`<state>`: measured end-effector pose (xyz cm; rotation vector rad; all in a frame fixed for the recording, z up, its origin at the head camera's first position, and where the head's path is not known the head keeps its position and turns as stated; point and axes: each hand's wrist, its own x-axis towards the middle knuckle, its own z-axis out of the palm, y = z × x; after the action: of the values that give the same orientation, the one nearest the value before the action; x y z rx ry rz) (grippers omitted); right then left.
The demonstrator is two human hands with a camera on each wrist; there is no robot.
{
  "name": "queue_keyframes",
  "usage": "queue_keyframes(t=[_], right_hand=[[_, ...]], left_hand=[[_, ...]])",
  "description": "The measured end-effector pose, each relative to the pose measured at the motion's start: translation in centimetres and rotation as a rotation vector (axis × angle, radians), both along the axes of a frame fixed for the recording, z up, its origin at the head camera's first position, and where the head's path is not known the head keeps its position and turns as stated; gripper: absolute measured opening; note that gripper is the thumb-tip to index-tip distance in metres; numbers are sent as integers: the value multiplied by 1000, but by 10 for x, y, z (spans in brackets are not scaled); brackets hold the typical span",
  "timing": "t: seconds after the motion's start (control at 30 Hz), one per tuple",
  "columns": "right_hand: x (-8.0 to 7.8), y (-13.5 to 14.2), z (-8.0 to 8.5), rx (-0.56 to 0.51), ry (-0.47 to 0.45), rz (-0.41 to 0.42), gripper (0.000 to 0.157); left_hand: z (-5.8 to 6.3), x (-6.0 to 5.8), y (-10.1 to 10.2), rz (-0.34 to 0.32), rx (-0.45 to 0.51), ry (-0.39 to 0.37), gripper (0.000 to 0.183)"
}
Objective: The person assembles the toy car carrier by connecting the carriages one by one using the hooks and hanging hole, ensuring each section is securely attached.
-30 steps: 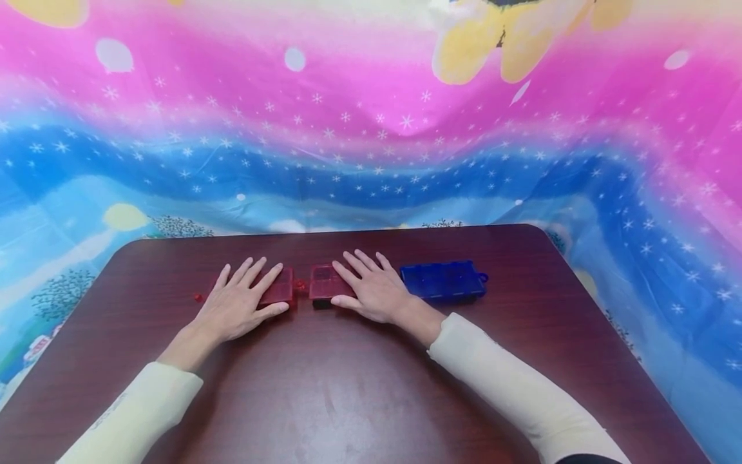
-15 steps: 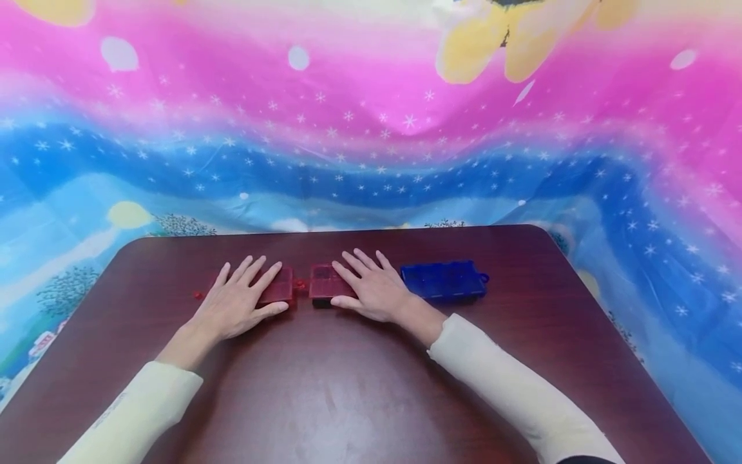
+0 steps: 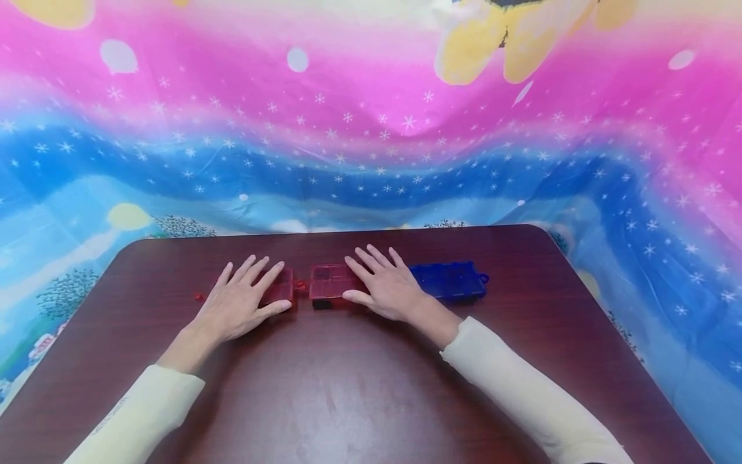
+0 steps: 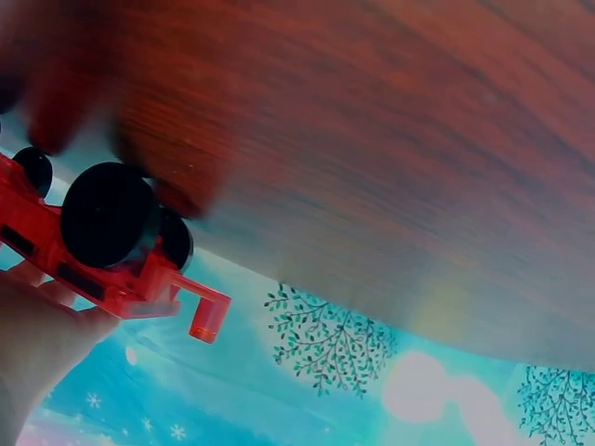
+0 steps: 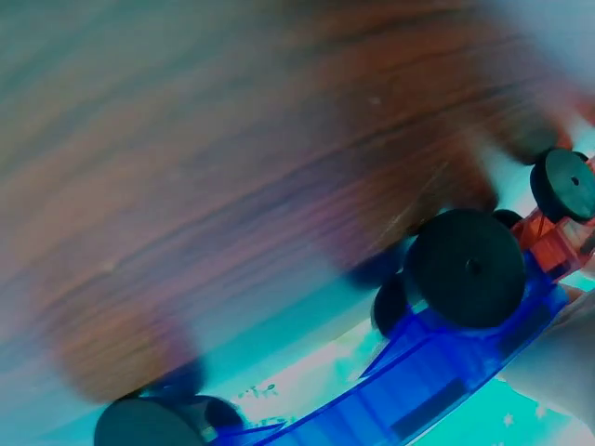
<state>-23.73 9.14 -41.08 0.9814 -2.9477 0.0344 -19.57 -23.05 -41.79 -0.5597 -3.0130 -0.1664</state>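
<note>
A row of see-through plastic toy wagons runs across the table. My left hand (image 3: pixel 232 299) lies spread over the left red wagon (image 3: pixel 283 290), hiding most of it. Fingers straight, my right hand (image 3: pixel 385 290) rests over the right end of the middle red wagon (image 3: pixel 329 281) and overlaps the near end of the blue wagon (image 3: pixel 451 280). Black wheels (image 4: pixel 110 214) and a red hook at the end show under the left wagon in the left wrist view. Seen from the right wrist, the blue wagon (image 5: pixel 400 381) has large black wheels and meets a red one.
The dark wood table (image 3: pixel 342 374) has rounded far corners. A small red coupling (image 3: pixel 300 284) sits between the two red wagons, and a blue loop (image 3: pixel 484 278) ends the row at right. Behind the table hangs a pink and blue patterned cloth (image 3: pixel 371 148).
My right hand has slid a little to the right, baring more of the middle red wagon and covering the left end of the blue one. The wagons and my left hand look nearly unmoved.
</note>
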Motion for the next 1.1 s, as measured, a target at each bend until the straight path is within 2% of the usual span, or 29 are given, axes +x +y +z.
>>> queue_keyframes(t=[0.37, 0.63, 1.1], right_hand=[[2, 19, 6, -5, 3, -45, 81], [3, 31, 4, -23, 38, -60, 81], [9, 49, 0, -32, 38, -99, 79]], left_hand=[[2, -1, 12, -10, 5, 40, 86], [2, -1, 17, -15, 10, 52, 85], [1, -3, 31, -47, 23, 48, 87]])
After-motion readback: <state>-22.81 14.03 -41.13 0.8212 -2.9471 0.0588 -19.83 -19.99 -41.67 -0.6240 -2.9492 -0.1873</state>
